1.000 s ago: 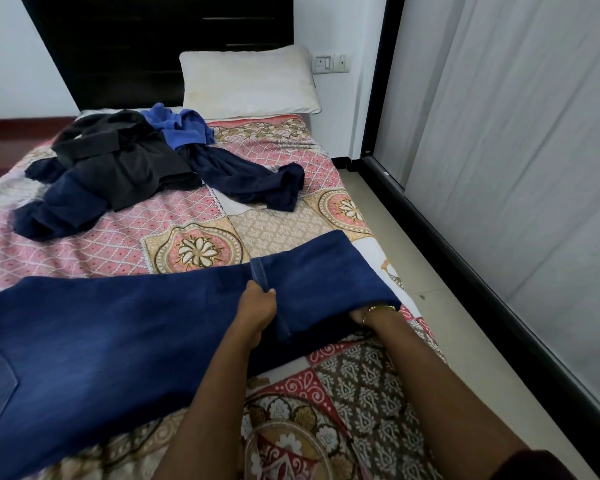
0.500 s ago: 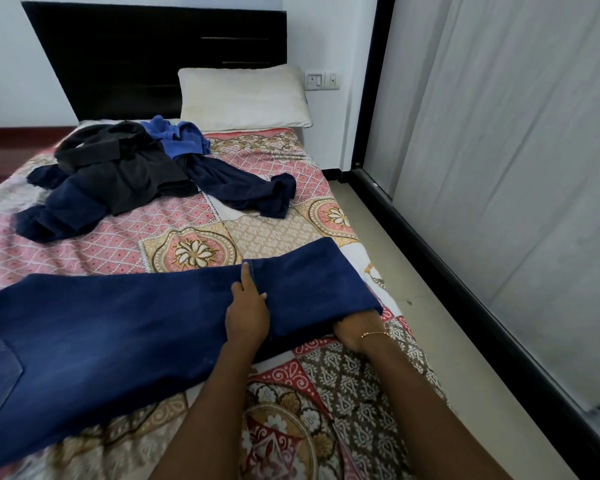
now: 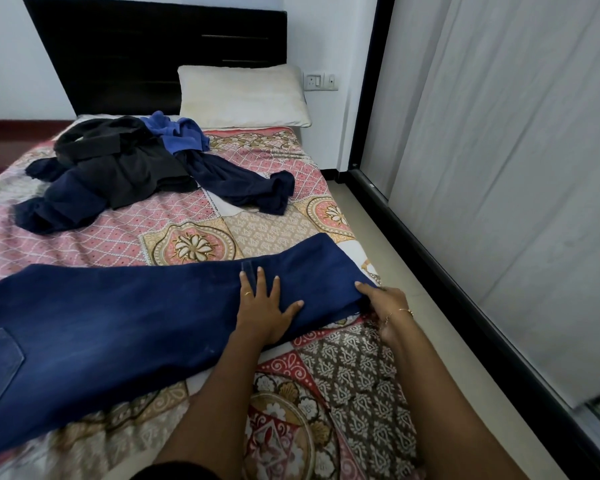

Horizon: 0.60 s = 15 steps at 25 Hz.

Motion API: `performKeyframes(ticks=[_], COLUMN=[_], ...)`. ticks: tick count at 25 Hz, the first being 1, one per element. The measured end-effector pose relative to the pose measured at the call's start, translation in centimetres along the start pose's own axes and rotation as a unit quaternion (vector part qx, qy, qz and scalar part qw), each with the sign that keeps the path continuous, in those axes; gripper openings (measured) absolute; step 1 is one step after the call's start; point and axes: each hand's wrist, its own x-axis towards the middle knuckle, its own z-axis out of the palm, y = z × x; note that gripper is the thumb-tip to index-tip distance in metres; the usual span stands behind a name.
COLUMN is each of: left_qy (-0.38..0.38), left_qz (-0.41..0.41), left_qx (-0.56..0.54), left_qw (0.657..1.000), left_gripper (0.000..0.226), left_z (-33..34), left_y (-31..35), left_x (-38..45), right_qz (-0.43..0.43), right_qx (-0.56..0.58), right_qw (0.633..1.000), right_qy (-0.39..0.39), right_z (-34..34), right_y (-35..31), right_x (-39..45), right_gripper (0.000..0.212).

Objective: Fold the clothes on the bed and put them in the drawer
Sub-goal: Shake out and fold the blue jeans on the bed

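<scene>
Folding the jeans, laid across the bed: left hand presses flat, fingers spread; right hand grips the folded end at 3 o'clock (heap waiting at 11). Next, fold again.

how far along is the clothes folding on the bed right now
Early. Done: only the first fold of the jeans, leg end turned back. In hand: left hand flat on that fold, right hand at its edge. Left: finish the jeans, fold the dark pile near the pillow; no drawer in view.

1 jeans, 1 pillow, 2 hands.
</scene>
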Motion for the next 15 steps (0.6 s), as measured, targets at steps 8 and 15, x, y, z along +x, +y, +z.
performKeyframes(ticks=[8, 15], left_qy=[0.026, 0.096], left_qz=[-0.086, -0.219], left_qx=[-0.659, -0.702], left_qw=[0.747, 0.670], left_gripper=[0.045, 0.023], left_z=[-6.4, -9.7], left_y=[-3.2, -12.1], left_x=[-1.9, -7.0], right_qz=[-0.303, -0.475], right_qx=[0.001, -0.328], right_qw=[0.948, 0.751], right_qy=[-0.093, -0.323], right_z=[8.0, 16.3], right_y=[-4.5, -0.4], right_x=[-8.0, -15.8], right_gripper=[0.017, 0.033])
